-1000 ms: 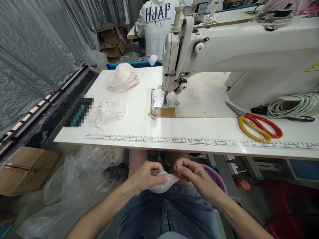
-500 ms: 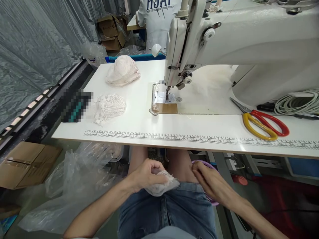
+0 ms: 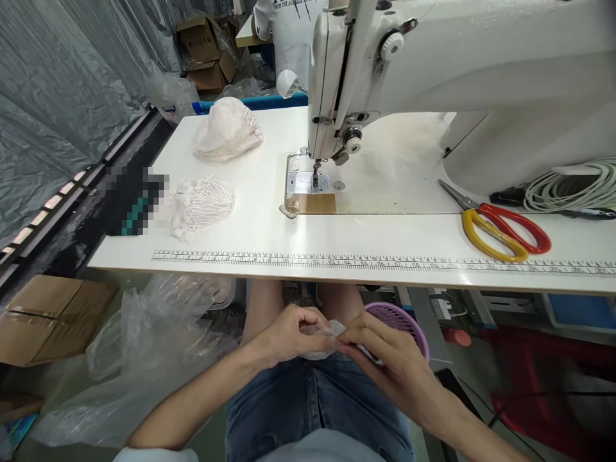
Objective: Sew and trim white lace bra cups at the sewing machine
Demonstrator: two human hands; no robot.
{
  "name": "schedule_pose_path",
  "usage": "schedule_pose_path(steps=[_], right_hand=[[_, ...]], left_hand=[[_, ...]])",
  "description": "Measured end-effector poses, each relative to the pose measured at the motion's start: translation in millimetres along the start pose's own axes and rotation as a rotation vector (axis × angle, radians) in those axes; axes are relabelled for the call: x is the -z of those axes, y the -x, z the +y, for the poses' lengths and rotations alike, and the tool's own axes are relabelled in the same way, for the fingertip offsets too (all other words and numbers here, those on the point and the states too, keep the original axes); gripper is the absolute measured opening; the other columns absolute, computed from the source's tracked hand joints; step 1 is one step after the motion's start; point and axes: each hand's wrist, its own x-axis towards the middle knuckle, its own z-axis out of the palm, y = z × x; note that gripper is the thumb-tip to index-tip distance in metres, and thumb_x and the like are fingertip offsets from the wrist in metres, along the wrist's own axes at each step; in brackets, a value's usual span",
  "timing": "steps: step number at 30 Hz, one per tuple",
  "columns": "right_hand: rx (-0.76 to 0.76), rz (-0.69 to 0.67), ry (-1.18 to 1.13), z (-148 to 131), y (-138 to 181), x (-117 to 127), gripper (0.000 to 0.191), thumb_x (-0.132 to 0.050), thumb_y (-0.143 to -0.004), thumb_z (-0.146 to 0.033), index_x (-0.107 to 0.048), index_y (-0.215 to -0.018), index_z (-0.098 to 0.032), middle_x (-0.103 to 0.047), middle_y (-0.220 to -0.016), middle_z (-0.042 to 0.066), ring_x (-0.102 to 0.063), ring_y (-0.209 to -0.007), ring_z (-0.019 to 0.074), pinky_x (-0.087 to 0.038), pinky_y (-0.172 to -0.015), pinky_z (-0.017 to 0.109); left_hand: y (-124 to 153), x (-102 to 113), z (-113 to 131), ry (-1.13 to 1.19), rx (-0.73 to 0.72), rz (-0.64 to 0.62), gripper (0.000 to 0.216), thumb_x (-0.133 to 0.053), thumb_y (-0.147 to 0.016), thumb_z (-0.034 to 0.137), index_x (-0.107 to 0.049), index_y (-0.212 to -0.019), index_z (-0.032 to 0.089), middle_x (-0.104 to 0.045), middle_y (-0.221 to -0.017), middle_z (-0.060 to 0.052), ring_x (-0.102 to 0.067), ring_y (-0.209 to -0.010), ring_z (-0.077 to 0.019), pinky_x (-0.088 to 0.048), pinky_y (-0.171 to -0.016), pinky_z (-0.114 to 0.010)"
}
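The left hand (image 3: 289,335) is clamping white fabric (image 3: 317,355) between thumb and fingers at six o'clock in the view; the right hand (image 3: 392,346) is pinching its three-o'clock edge. Relative to the fabric, a purple basket (image 3: 418,330) is showing at three o'clock, scissors (image 3: 488,210) are lying at two, a sewing machine (image 3: 423,64) is standing at one.

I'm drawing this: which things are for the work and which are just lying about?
For the work:
white fabric in the left hand, with the right hand at it
probably lacy piece, scissors, sewing machine

Just lying about, it seems:
cardboard box
clear plastic
coiled cord
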Motion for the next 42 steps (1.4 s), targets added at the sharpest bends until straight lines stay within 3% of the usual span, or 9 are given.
schedule_pose_path(steps=[9,13,17,20,22,26,32,42], right_hand=[[-0.020,-0.031,0.179,9.0,-3.0,-11.8,0.016,-0.036,-0.093,-0.022,-0.050,-0.085,-0.019,-0.053,-0.077,0.003,-0.050,-0.061,0.0131,-0.034,-0.053,0.024],[-0.120,0.035,0.278,53.9,25.7,-3.9,0.016,-0.033,-0.093,-0.021,-0.048,-0.087,-0.019,-0.055,-0.078,0.005,-0.053,-0.063,0.0145,-0.039,-0.055,0.025],[-0.251,-0.014,0.615,100.8,66.8,11.3,0.026,-0.030,-0.086,-0.011,-0.055,-0.082,-0.018,-0.062,-0.079,0.011,-0.058,-0.063,0.0205,-0.044,-0.056,0.032],[-0.193,-0.020,0.493,81.6,68.4,20.8,0.023,-0.034,-0.088,-0.016,-0.056,-0.090,-0.021,-0.064,-0.084,0.009,-0.061,-0.076,0.0211,-0.047,-0.064,0.032],[-0.201,0.011,0.277,49.6,52.5,22.1,0.016,-0.041,-0.091,-0.025,-0.052,-0.102,-0.023,-0.062,-0.093,0.007,-0.060,-0.085,0.0197,-0.048,-0.071,0.030],[-0.078,0.068,0.055,4.8,15.3,10.6,0.013,-0.050,-0.090,-0.027,-0.049,-0.102,-0.023,-0.055,-0.100,0.007,-0.055,-0.093,0.0188,-0.046,-0.075,0.029],[-0.062,0.136,0.060,10.1,3.7,-13.1,0.004,-0.049,-0.090,-0.018,-0.047,-0.089,-0.021,-0.053,-0.090,0.004,-0.052,-0.082,0.0173,-0.040,-0.069,0.030],[-0.100,0.176,0.044,5.1,5.6,-19.4,0.006,-0.050,-0.089,-0.019,-0.047,-0.093,-0.021,-0.052,-0.091,0.005,-0.051,-0.084,0.0180,-0.040,-0.073,0.032]], left_hand=[[-1.1,-0.8,-8.7,0.030,0.018,-0.029,0.020,-0.071,-0.065,0.029,-0.063,-0.065,0.011,-0.057,-0.074,-0.002,-0.046,-0.065,-0.0102,-0.033,-0.060,-0.022],[1.0,3.3,-8.1,0.090,0.071,-0.047,0.023,-0.073,-0.064,0.031,-0.066,-0.068,0.010,-0.057,-0.071,-0.003,-0.046,-0.064,-0.0101,-0.033,-0.059,-0.021],[0.6,7.3,-13.2,0.167,0.148,-0.055,0.028,-0.076,-0.061,0.033,-0.068,-0.072,0.009,-0.057,-0.064,-0.002,-0.047,-0.060,-0.0098,-0.035,-0.057,-0.021],[-2.6,6.4,-15.2,0.181,0.172,-0.054,0.030,-0.078,-0.059,0.034,-0.068,-0.071,0.009,-0.058,-0.064,-0.002,-0.048,-0.060,-0.0101,-0.036,-0.058,-0.021],[-4.4,3.8,-14.1,0.172,0.182,-0.037,0.030,-0.078,-0.059,0.034,-0.068,-0.071,0.008,-0.058,-0.063,-0.001,-0.047,-0.059,-0.0092,-0.035,-0.056,-0.020],[-4.0,-2.6,-12.0,0.177,0.134,0.011,0.030,-0.076,-0.061,0.035,-0.067,-0.072,0.008,-0.057,-0.062,-0.001,-0.045,-0.057,-0.0078,-0.034,-0.054,-0.019],[-2.3,-5.3,-18.1,0.166,0.030,0.093,0.030,-0.074,-0.065,0.035,-0.067,-0.074,0.008,-0.059,-0.065,-0.003,-0.048,-0.059,-0.0093,-0.036,-0.055,-0.020],[-5.2,-4.0,-18.5,0.120,-0.002,0.105,0.027,-0.071,-0.068,0.034,-0.067,-0.075,0.008,-0.061,-0.066,-0.003,-0.050,-0.062,-0.0108,-0.037,-0.058,-0.021]])
